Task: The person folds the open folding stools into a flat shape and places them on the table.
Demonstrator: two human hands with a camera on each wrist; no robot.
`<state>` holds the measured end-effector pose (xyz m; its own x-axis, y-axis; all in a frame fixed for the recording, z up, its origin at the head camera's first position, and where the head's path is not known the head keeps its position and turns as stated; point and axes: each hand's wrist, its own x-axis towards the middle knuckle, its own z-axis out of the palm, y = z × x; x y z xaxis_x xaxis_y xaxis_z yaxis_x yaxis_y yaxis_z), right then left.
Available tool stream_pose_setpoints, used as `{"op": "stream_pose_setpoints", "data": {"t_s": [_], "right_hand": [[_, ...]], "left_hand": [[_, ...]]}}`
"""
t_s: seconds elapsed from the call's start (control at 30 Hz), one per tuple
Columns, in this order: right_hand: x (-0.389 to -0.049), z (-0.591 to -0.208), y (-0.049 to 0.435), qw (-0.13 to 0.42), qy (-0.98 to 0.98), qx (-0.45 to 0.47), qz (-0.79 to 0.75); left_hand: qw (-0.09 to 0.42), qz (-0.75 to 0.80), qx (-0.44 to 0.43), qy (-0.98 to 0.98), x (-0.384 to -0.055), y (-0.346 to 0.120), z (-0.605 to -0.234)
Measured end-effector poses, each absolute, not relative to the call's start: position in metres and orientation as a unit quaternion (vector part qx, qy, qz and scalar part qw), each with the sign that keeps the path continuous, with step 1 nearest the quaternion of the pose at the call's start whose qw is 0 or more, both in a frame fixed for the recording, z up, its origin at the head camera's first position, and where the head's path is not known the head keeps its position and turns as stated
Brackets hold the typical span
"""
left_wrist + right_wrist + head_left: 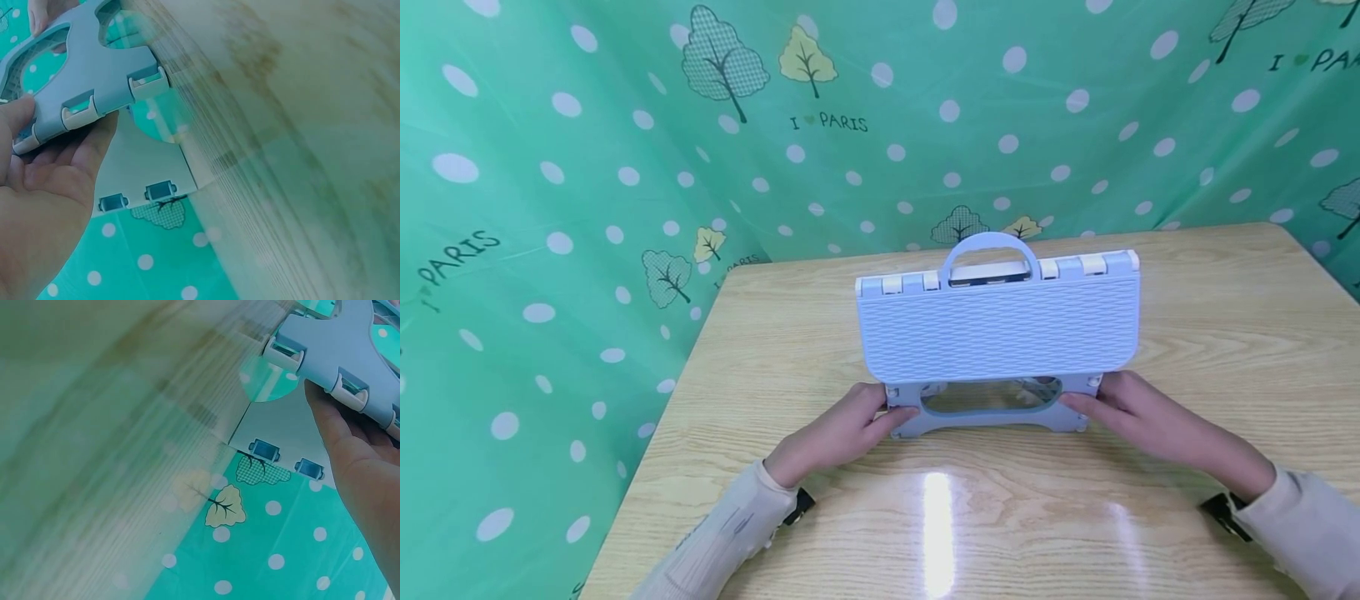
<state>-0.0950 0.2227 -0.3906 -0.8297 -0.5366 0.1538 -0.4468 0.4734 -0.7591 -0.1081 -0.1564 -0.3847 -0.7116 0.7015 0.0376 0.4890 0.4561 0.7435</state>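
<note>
A light blue folding stool [1000, 329] with white hinge pieces stands partly folded on the table [760, 358]. Its textured top panel slopes toward me, and an arched handle [990, 240] rises at the upper edge. Below, my left hand [850, 425] grips the left side of the near leg panel [985, 421], thumb on the front and fingers behind. My right hand [1157, 421] grips that panel's right side in the same way. In the left wrist view, the fingers of the left hand [56, 194] pass behind the hinged edge. The far leg panel [281, 431] shows beyond in the right wrist view.
A green curtain [587, 183] with white dots and printed trees hangs behind and to the left of the table. Dark straps sit at both wrists, by the light sleeves. Light reflects off the tabletop in front of the stool.
</note>
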Motion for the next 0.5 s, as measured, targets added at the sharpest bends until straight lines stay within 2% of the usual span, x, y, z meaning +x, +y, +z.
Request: {"op": "stream_pose_setpoints", "data": {"t_s": [0.5], "right_hand": [[-0.0946,-0.3892,0.2214,0.048,0.856,-0.29,-0.425]], "left_hand": [[0.136,0.383,0.356,0.841,-0.109,-0.1568,-0.3842]]}}
